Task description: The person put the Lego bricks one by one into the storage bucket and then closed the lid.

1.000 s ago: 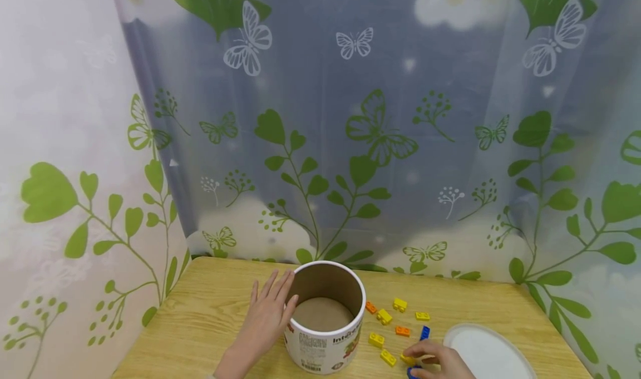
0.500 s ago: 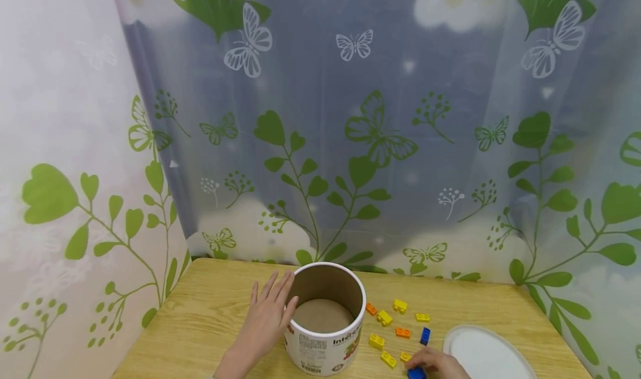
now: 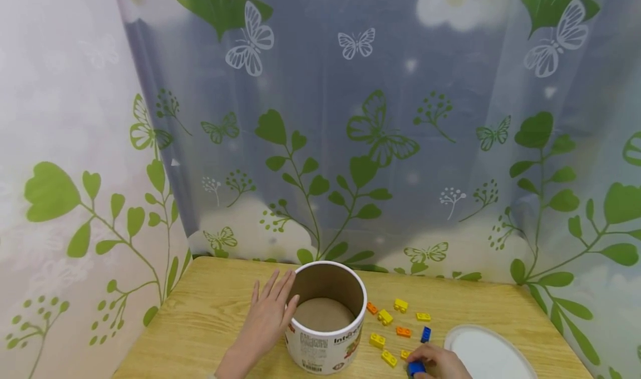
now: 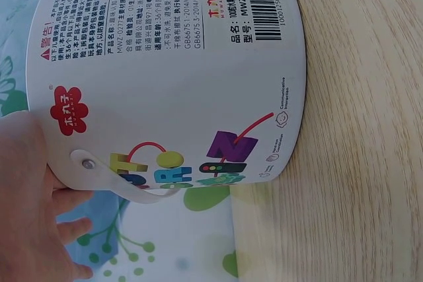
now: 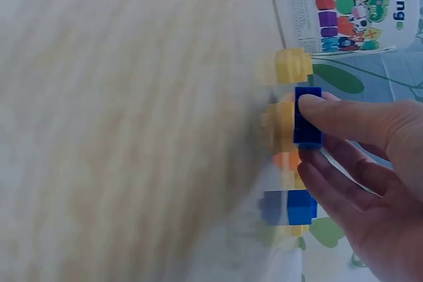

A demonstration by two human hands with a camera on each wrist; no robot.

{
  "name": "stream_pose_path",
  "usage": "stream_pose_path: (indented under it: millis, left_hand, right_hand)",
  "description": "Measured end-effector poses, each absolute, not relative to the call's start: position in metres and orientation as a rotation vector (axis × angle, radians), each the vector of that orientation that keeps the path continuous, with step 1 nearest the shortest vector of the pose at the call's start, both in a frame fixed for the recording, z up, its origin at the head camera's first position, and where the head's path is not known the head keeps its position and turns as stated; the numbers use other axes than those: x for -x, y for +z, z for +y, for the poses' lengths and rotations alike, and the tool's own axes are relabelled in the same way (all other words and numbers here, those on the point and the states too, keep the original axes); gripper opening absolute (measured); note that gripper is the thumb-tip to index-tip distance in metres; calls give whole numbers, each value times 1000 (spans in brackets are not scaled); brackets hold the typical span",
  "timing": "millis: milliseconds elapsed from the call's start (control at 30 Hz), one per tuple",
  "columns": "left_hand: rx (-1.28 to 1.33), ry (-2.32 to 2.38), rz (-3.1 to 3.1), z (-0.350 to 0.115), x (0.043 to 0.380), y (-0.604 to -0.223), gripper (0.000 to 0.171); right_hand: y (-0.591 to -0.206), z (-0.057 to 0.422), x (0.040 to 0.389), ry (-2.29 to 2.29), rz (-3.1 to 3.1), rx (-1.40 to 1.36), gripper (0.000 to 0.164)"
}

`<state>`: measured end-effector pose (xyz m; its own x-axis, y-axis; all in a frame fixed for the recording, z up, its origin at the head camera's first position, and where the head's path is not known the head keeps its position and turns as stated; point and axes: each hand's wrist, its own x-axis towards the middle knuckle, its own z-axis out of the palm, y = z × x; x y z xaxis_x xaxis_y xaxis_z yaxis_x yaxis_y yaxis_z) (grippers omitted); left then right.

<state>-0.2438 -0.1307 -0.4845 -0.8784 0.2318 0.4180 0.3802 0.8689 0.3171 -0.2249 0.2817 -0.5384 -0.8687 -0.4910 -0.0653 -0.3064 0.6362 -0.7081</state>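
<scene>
A white cylindrical bucket [image 3: 325,348] with a printed side and brown inside stands upright on the table. My left hand [image 3: 267,318] lies against its left rim with fingers straight; the left wrist view shows the same hand [image 4: 30,196] beside the bucket's white handle [image 4: 142,193]. Between thumb and fingers, my right hand [image 3: 440,362] pinches a blue toy building brick [image 3: 416,369]. In the right wrist view this brick [image 5: 308,118] is seen close over the tabletop, the thumb across its face. A yellow brick [image 3: 404,355] lies just beyond it, partly covered.
Several yellow bricks [image 3: 377,340], orange bricks [image 3: 403,331] and another blue brick [image 3: 425,334] lie scattered right of the bucket. A round white lid [image 3: 488,351] lies at the right on the wooden table [image 3: 200,306]. A patterned curtain [image 3: 320,145] hangs behind.
My right hand has closed its fingers on the blue brick and shifted slightly, so more of the brick shows. The left hand and bucket have stayed in place.
</scene>
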Motion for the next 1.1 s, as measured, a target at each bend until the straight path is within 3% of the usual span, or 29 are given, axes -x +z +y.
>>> stream_pose_path:
  millis: [500, 1100]
  left_hand:
    - [460, -570, -2691, -131, 244, -483, 58]
    - [461, -551, -2658, -131, 244, -485, 56]
  right_hand:
    - [-521, 265, 225, -1241, 2830, 573, 26]
    - [-484, 232, 238, -1298, 3004, 249, 23]
